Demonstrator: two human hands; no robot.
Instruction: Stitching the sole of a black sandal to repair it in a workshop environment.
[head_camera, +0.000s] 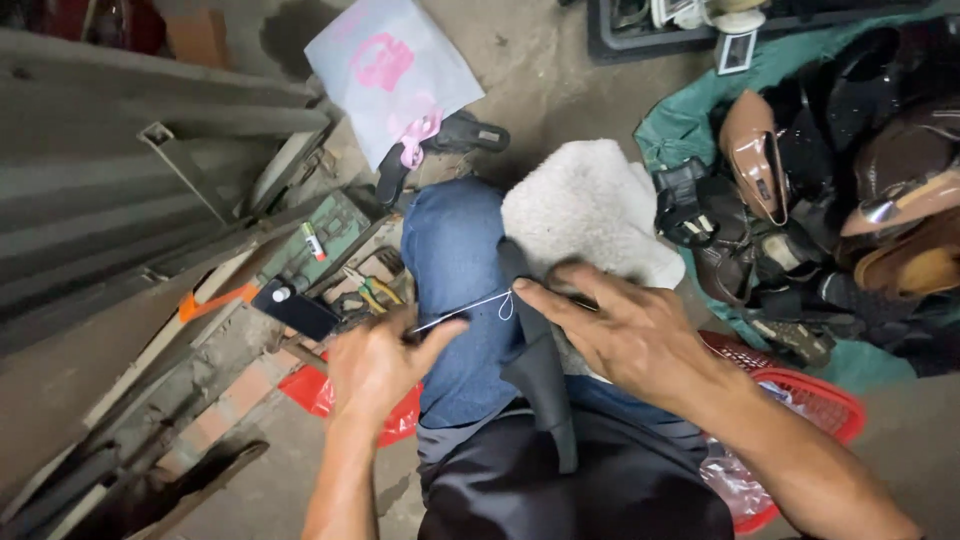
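Note:
My left hand (378, 362) pinches a thin metal needle or awl, from which a white thread (470, 310) runs to the right with a small loop at its end. My right hand (625, 330) presses flat on a black leather strip (540, 365) that lies across my blue-jeaned knee (450, 250). A white fleecy cloth (590, 205) rests over the other knee, under and beyond the right hand. The thread's end meets the strip's edge near my right fingertips.
A pile of dark and brown shoes (820, 190) sits on a green sheet at right. A red mesh basket (810, 400) is beside my right arm. A toolbox with pliers (365, 285), a dark phone (293, 308), grey metal panels at left, a white plastic bag (390, 70) ahead.

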